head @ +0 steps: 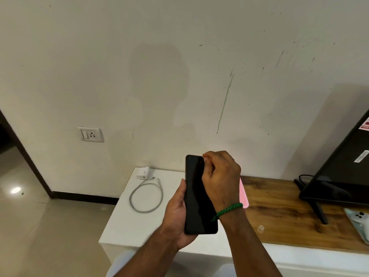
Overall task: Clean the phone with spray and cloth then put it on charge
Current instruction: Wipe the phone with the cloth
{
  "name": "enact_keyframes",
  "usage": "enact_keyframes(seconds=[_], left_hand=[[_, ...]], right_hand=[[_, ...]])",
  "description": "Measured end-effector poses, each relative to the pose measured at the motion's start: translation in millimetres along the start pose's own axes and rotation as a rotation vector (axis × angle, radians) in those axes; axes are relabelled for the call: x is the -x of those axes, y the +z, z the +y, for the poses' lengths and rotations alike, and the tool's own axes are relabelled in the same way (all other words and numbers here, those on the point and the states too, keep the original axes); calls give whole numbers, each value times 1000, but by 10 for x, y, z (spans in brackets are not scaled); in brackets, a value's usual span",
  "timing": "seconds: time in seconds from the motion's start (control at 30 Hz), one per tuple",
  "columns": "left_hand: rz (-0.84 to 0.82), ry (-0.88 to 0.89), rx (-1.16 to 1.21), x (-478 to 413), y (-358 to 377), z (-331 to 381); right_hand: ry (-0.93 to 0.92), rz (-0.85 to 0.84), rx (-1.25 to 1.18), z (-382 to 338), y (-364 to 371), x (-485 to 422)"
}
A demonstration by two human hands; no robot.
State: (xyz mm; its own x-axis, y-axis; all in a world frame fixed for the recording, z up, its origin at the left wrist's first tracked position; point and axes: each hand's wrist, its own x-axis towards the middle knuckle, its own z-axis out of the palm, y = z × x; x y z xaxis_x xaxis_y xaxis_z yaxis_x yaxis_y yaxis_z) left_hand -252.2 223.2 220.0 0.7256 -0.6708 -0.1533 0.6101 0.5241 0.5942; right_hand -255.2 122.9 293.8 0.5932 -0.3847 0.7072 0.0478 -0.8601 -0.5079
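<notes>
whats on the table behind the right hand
A pink thing shows just past the right hand, lying on the table where white meets wood. The hand and the phone cover most of it, so I cannot identify it.

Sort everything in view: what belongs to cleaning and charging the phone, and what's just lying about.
Job: phone, gripped by the left hand, right hand curled at its top edge; charger plug; cable; wall socket; pink item behind the hand, possibly the cloth.

Lying about: television; pale device at the right edge; small clear cap on the wooden top.
</notes>
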Motion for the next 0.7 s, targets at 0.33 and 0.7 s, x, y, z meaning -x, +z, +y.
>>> enact_keyframes(seconds=[0.33,0.7], left_hand=[[-60,2,6,17,15,76],[-77,-13,-65,-2,-5,203]], right_hand=[[18,13,-7,76,-92,-12],[-9,-18,-22,98,-164,-45]])
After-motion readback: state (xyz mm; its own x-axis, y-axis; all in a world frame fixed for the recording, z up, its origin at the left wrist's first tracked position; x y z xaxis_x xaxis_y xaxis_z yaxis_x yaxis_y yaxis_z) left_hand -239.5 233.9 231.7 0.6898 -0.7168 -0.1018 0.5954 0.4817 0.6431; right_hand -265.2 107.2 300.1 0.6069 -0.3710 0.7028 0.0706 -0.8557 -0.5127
